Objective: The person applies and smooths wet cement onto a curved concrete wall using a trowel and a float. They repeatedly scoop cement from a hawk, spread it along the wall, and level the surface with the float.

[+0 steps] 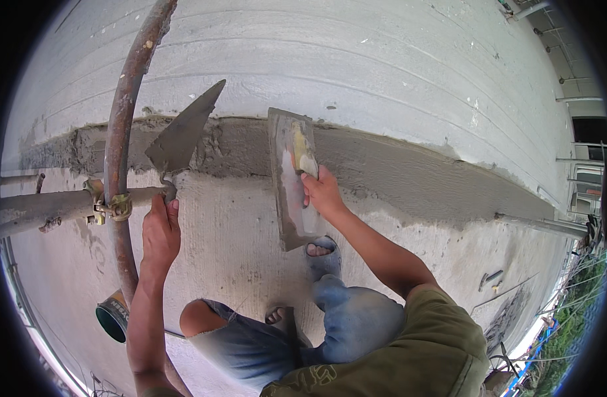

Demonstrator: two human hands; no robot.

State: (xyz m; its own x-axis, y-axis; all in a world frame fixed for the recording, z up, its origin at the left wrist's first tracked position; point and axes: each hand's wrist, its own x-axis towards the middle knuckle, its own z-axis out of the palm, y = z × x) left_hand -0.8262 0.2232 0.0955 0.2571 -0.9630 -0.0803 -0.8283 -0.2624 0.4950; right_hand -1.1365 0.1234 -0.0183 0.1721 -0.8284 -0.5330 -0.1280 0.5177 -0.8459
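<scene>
My left hand [160, 231] is closed round the handle of a pointed trowel [186, 132], whose grey blade points up and to the right, in front of the mortar band. My right hand [322, 193] grips the handle of a rectangular plastering float [290, 215], its long plate upright across the mortar band's lower edge. Wet grey mortar [396, 169] runs in a strip along the foot of the pale wall [356, 73]. Right of the float its surface looks smoother; near the trowel it is rough and lumpy. Whether the float touches the mortar, I cannot tell.
A rusty scaffold pole [126, 99] rises close on the left, joined by a clamp [105, 206] to a horizontal tube [45, 210]. A dark bucket [113, 317] lies tilted beside my left forearm. On the concrete floor [224, 245] at right lies a small tool [490, 279].
</scene>
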